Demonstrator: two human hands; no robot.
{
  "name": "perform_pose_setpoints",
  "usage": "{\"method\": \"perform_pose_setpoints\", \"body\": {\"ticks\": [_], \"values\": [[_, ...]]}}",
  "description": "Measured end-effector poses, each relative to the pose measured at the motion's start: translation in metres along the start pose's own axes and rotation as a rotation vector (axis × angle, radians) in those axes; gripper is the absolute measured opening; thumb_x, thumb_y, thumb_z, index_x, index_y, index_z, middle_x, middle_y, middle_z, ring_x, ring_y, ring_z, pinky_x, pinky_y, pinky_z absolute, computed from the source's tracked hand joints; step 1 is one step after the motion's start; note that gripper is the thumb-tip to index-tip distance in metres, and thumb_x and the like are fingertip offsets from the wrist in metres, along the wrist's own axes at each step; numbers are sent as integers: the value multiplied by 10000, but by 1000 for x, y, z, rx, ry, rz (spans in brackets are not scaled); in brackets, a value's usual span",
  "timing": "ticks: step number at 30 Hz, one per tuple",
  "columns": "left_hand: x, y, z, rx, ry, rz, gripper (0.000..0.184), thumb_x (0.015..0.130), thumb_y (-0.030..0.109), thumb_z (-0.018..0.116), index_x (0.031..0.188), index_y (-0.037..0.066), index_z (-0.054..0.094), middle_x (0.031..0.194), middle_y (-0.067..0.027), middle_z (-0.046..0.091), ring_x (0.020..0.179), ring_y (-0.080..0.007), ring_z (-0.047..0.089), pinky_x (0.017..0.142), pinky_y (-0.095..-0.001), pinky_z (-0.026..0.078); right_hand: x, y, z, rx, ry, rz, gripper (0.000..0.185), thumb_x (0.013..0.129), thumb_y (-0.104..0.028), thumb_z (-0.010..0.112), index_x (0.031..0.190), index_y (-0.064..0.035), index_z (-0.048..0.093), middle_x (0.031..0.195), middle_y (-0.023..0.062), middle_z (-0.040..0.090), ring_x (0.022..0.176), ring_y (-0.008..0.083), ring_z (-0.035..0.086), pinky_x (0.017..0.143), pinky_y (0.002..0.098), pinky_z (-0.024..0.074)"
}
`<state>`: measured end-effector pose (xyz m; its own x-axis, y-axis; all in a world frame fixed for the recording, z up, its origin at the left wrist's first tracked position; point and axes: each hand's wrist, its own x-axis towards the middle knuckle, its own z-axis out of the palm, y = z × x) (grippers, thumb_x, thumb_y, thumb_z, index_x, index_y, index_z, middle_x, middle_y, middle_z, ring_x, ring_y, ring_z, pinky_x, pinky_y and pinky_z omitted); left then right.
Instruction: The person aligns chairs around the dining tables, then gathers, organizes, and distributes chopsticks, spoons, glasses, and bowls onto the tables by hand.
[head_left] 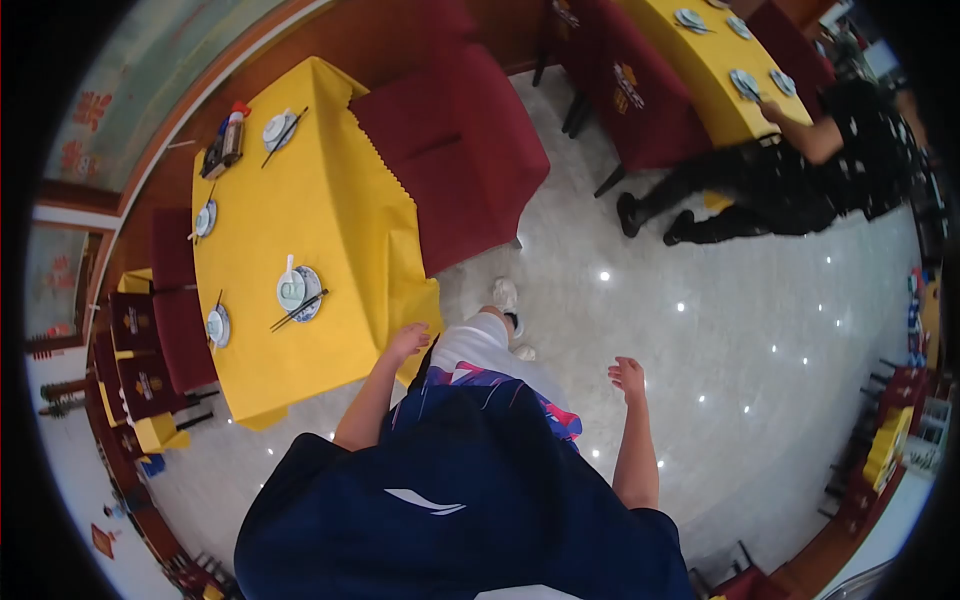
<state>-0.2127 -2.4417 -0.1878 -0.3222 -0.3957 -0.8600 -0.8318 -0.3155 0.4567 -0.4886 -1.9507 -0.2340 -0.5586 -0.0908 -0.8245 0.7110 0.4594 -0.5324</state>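
My left hand (408,341) hangs beside the near corner of a yellow-covered table (330,200), its fingers apart and nothing in them. Out over the grey floor, my right hand (627,375) is empty too, with its fingers spread loosely. On the table, the place setting nearest my left hand has a bowl (291,290) with a white spoon on a patterned plate (311,308), and dark chopsticks (298,311) lie across the plate's edge. Similar settings stand at the table's other sides, and a dark holder (222,150) stands near the far edge.
Dark red chairs (455,140) stand beyond the table's right side, others at its left. At upper right, a person in dark clothes (800,180) reaches a hand to a setting on another yellow-covered table (690,60). More chairs and tables line the right edge.
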Motion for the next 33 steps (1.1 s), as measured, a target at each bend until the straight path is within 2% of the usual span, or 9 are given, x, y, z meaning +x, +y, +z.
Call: {"method": "perform_pose_setpoints", "body": {"ticks": [7,9,14,17,21,27,29,30,33], "values": [[60,28,12,-123,1,14,512,917,446,484,1281,88,529,1095,-125,668,979,-226,623,858,-395,459,63,-192,81,-157,-203,-179,315,935,-324,519,1142,-101,599,949,77,680,842,171,650,735,319,505],[66,48,19,-196,82,-41,499,899,439,491,1247,88,550,1050,-116,678,921,-219,623,834,-381,465,60,-250,113,-249,-394,-199,327,950,-312,493,1173,-94,591,990,86,676,869,178,653,758,326,507],[126,117,29,-698,71,29,509,903,473,498,1240,95,552,1060,-139,671,985,-239,628,862,-391,479,84,-397,178,-359,-461,-335,500,971,-441,449,1295,-66,520,1114,130,641,945,221,640,821,359,506],[124,190,47,-783,-50,104,615,919,525,498,1320,59,499,1209,-211,591,1051,-289,611,895,-404,500,96,-479,210,-203,-568,-328,725,951,-596,411,1425,-48,375,1313,177,528,1100,262,572,913,401,470],[105,282,78,-928,-361,-48,968,858,682,481,1409,-89,286,1377,-326,392,1245,-385,479,995,-440,457,85,-566,268,-264,-594,-347,830,919,-636,433,1507,-83,242,1466,214,373,1278,339,452,990,449,414],[85,339,92,-1218,-586,-101,1155,796,819,412,1466,-78,125,1439,-340,317,1304,-410,427,1099,-444,350,91,-624,356,-466,-590,-469,702,892,-415,627,1445,-93,338,1338,106,481,1130,233,514,910,380,450],[70,344,95,-1398,-592,-2,1118,810,807,406,1486,-33,111,1457,-291,329,1313,-399,421,1099,-432,350,109,-626,378,-226,-697,-369,640,868,-303,681,1395,-59,410,1290,106,523,1095,248,561,875,363,493],[70,349,101,-1552,-622,-91,943,855,754,393,1533,148,143,1539,-169,255,1368,-394,338,1128,-470,282,118,-628,385,-208,-672,-321,600,862,-215,689,1370,-42,420,1276,118,526,1099,259,564,894,395,500],[61,377,131,-1767,-288,-127,900,866,716,434,1518,142,200,1519,-138,310,1333,-362,398,1109,-476,317,107,-632,392,-132,-745,-282,546,880,-175,656,1358,-40,427,1269,127,528,1106,259,562,893,392,502]]}}
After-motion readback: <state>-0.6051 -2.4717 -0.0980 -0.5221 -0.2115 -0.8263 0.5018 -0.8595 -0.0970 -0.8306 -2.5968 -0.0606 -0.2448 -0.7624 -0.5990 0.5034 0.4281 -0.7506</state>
